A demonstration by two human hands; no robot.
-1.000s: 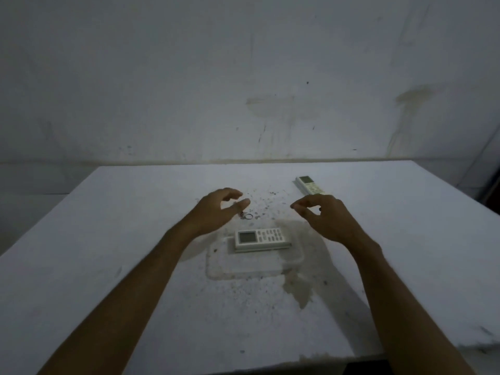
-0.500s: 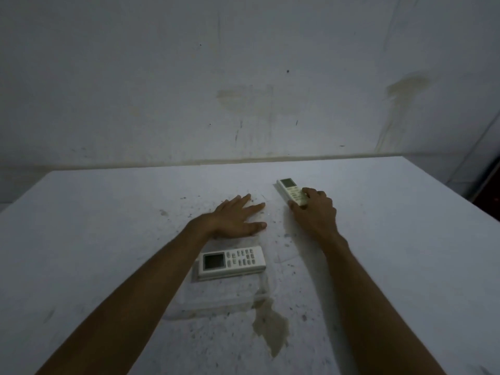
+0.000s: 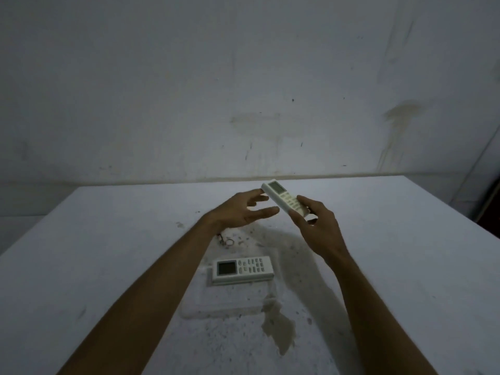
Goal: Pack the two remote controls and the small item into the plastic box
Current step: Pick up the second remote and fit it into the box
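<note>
Head view: right hand (image 3: 316, 228) grips one remote control (image 3: 284, 197) above the surface (image 3: 405, 266); left hand (image 3: 240, 212) is open beside it. Second remote (image 3: 242, 269) lies in the clear plastic box (image 3: 216, 311); small ring item (image 3: 226, 241) rests just behind.

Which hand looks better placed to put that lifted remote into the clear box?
The right hand, probably: it already grips the raised remote above the table. The left hand is open beside it, holding nothing. The plastic box lies just below, with the other remote inside.
</note>
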